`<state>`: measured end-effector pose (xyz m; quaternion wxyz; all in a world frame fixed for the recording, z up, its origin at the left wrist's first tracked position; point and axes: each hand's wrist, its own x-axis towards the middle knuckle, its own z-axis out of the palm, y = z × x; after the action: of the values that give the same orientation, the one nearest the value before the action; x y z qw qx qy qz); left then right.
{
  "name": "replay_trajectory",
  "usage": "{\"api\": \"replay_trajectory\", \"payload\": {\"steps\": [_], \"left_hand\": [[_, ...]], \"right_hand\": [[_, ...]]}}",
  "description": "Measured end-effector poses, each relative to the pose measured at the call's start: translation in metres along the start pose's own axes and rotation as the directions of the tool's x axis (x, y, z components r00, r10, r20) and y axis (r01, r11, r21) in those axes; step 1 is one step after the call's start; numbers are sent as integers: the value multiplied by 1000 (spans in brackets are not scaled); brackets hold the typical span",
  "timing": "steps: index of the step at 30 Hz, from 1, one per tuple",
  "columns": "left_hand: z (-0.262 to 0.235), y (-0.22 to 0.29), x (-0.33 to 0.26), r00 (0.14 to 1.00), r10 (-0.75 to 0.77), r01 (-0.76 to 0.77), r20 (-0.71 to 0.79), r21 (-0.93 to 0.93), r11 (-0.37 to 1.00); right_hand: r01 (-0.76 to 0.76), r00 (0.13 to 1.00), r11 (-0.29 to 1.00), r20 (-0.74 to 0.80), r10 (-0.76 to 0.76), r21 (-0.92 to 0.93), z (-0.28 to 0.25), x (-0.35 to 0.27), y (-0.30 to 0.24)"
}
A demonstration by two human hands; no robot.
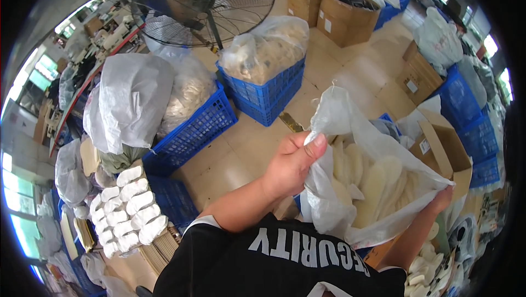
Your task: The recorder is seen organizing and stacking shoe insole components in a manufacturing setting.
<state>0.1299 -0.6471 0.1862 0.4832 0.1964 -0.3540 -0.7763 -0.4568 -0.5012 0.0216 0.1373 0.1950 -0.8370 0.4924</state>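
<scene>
A white woven sack (334, 212) hangs in front of me with its mouth spread wide. Inside lie several cream, sole-shaped pieces (378, 182), like insoles, stacked loosely on edge. My left hand (293, 163) grips the sack's near-left rim, thumb pressed over the folded edge. At the far right corner of the mouth, my right hand (442, 198) holds the rim; its fingers are partly hidden by the fabric. The sack's bottom is out of sight.
Blue crates (268, 94) with plastic bags of pale pieces stand ahead, beside a large fan (205, 7). White wrapped shoe-shaped items (129, 209) lie in rows at left. An open cardboard box (444, 149) sits right of the sack; more cartons (348, 18) stand farther back.
</scene>
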Motion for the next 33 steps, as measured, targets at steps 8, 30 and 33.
{"api": "replay_trajectory", "payload": {"steps": [8,30,33], "left_hand": [[48,66,-9,878,397,-382,269,-109,918],[-106,193,-311,626,631,-777,458,303,551],[-134,185,-299,718,585,-695,377,340,634]], "right_hand": [[-183,983,768,98,156,614,-27,94,-103],[-687,292,-98,149,-945,720,-18,-249,-540],[-737,264,18,312,-913,676,45,-307,-564]]}}
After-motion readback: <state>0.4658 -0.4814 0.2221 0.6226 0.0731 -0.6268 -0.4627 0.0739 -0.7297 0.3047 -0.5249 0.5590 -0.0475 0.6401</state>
